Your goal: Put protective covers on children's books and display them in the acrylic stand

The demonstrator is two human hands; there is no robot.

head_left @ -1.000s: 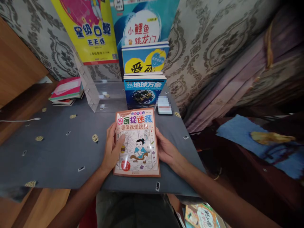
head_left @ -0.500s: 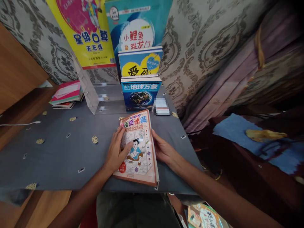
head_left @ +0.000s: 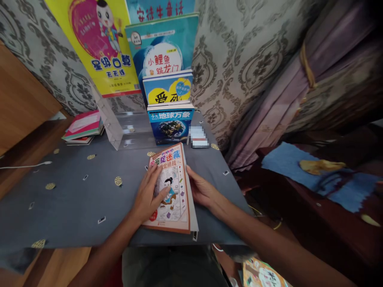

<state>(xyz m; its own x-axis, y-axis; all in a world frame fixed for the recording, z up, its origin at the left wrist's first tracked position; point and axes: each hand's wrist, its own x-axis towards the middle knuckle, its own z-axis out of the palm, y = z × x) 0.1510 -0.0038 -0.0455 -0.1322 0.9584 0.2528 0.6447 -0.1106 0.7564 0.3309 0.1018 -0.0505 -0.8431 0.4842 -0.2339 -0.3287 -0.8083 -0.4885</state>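
Note:
A picture-puzzle book with an orange-bordered cover lies at the front of the cloth-covered table, slightly turned. My left hand rests flat on the cover's left side, its fingers stretched out and the thumb apart, pointing across the drawn figure. At the right edge, my right hand holds the book, its thumb along the edge and the other fingers curled and partly hidden. The white page edges show along the book's right side.
Behind the book, several upright books, with a blue earth book in front, stand in a clear rack. Stacked books lie back left. A white cable reaches in from the left. Another book sits below the table's right side.
The view has shifted, so more of the upright books shows. More of the page edges shows on the book's right side. Both hands stay at the book.

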